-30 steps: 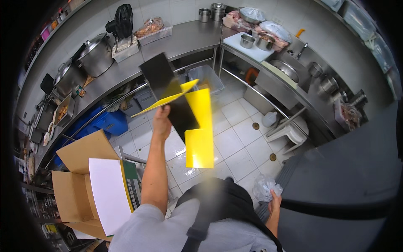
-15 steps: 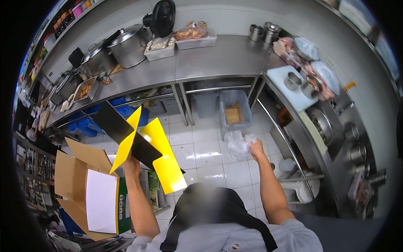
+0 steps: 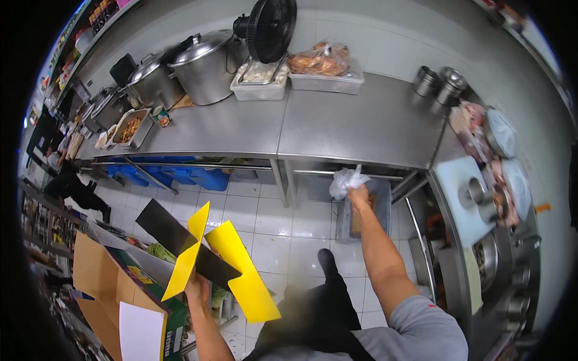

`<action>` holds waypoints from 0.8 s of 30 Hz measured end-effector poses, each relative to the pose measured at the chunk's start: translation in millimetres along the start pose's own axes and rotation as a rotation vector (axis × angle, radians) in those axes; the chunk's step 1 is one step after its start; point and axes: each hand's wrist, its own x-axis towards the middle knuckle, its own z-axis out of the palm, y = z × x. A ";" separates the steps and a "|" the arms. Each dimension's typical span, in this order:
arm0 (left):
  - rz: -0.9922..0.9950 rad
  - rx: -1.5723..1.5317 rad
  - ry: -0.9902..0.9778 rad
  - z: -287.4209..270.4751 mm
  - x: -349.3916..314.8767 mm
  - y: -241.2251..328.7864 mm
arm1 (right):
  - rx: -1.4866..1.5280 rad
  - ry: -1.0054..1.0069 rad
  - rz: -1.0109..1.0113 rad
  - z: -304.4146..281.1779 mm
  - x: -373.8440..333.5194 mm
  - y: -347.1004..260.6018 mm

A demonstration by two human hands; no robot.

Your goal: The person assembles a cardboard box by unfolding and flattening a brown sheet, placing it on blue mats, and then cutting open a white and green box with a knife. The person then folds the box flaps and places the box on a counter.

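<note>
My left hand (image 3: 197, 291) is closed around interlocked black-and-yellow panels (image 3: 245, 277), which look like a box divider, and holds them up. My fingers are partly hidden behind a yellow panel. Farther out, my right hand (image 3: 359, 197) grips a crumpled clear plastic bag (image 3: 347, 182) with the arm stretched forward. Below that hand is a grey plastic bin (image 3: 344, 225) on the floor, with something tan inside. An open cardboard box (image 3: 96, 265), brown inside with green and white outer parts, stands beside my left forearm.
A steel counter (image 3: 355, 129) runs across the far side, carrying lidded pots (image 3: 208, 69), a black fan (image 3: 272, 30) and food tubs (image 3: 328, 82). The right-hand counter holds a white cutting board (image 3: 460, 201). Another person (image 3: 78, 188) stands at far left. Blue bins (image 3: 208, 179) sit underneath.
My right hand has carried the plastic bag forward and up, over the grey bin. My body has moved toward the far counter; one foot now shows. The left hand still holds the panels.
</note>
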 end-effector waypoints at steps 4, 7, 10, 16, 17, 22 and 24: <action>-0.020 0.067 0.115 -15.1 25.4 -37.7 | 0.004 0.146 0.049 51.6 90.7 23.7; 0.035 0.054 0.270 29.2 25.4 -57.3 | -0.388 0.124 -0.089 79.9 159.2 37.1; 0.046 0.091 0.357 52.9 42.8 -75.8 | -0.457 0.020 -0.105 97.1 208.9 50.4; 0.008 0.134 0.347 64.8 62.9 -110.6 | -0.595 -0.086 -0.135 100.7 231.9 67.6; 0.021 0.136 0.345 71.3 67.2 -113.1 | -0.587 -0.090 -0.201 102.1 214.8 66.4; 0.102 0.287 0.364 98.1 67.5 -121.8 | -0.264 -0.635 -0.377 103.5 14.7 -25.1; 0.077 0.317 0.346 102.0 70.0 -117.5 | -0.148 -0.870 -0.329 104.4 -51.7 -60.5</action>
